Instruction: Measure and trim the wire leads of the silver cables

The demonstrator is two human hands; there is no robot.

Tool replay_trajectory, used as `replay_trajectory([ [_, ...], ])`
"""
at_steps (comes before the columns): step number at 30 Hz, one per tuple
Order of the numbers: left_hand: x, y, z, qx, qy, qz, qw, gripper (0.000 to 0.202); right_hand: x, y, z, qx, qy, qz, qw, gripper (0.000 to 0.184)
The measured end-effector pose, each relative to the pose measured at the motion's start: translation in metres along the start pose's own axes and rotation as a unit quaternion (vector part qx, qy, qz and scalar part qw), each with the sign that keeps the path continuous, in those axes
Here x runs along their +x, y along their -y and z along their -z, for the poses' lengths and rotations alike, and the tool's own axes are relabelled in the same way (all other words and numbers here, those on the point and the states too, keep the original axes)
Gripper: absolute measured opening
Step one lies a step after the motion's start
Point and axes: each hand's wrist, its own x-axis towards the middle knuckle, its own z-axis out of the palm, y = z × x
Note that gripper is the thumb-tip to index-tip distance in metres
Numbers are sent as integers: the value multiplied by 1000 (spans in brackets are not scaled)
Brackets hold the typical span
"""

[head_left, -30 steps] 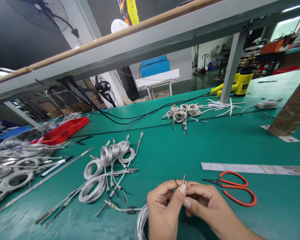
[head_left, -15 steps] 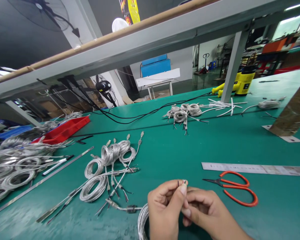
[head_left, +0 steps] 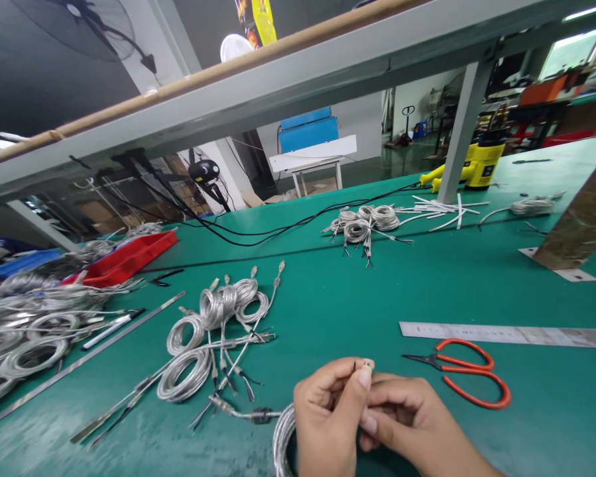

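Note:
My left hand (head_left: 329, 417) and my right hand (head_left: 407, 424) meet low in the view above the green bench mat (head_left: 327, 298). Left thumb and fingers pinch a thin cable end (head_left: 363, 365) with a small dark wire tip, and the right fingers close on it just below. The fingers hide most of that end. A coil of clear-sheathed silver cable (head_left: 282, 440) lies beneath my left wrist. Orange-handled scissors (head_left: 457, 374) rest to the right of my right hand, below a steel ruler (head_left: 506, 334).
Left of my hands lie coiled cable bundles (head_left: 208, 344) with a larger heap (head_left: 29, 338) beyond them. A red tray (head_left: 126, 258) and blue tray (head_left: 24, 263) stand far left. More coils (head_left: 362, 228), white wires (head_left: 441, 212) and a yellow machine (head_left: 481, 162) sit farther back.
The thin wire tips that stood spread above my fingers are now mostly out of sight. My right hand has shifted slightly left and curled closer to my left hand.

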Motion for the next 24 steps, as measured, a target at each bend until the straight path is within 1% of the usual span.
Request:
replay_trajectory([
  [5, -1, 1, 1, 2, 20, 13, 1000, 9, 0, 0, 1, -8, -3, -2, 1000, 14],
  [9, -2, 2, 2, 2, 26, 5, 1000, 8, 0, -1, 1, -18, -6, 2, 1000, 14],
  [12, -1, 3, 2, 7, 34, -11, 999, 7, 1, -1, 2, -62, -10, 19, 998, 13],
  [15, 0, 4, 3, 13, 34, -25, 999, 6, -2, 3, 4, -142, -22, 26, 989, 13],
  [18, 2, 3, 3, 11, 39, -26, 999, 5, -6, 13, 10, -235, -58, 39, 969, 16],
  [21, 3, 2, 3, 17, 44, -26, 999, 6, -7, 26, 21, -321, -97, 53, 941, 19],
  [23, 3, 3, 4, 28, 43, -22, 998, 8, -6, 34, 33, -397, -101, 49, 911, 20],
  [24, 3, 4, 4, 34, 43, -21, 998, 10, -6, 38, 41, -447, -96, 44, 888, 20],
])
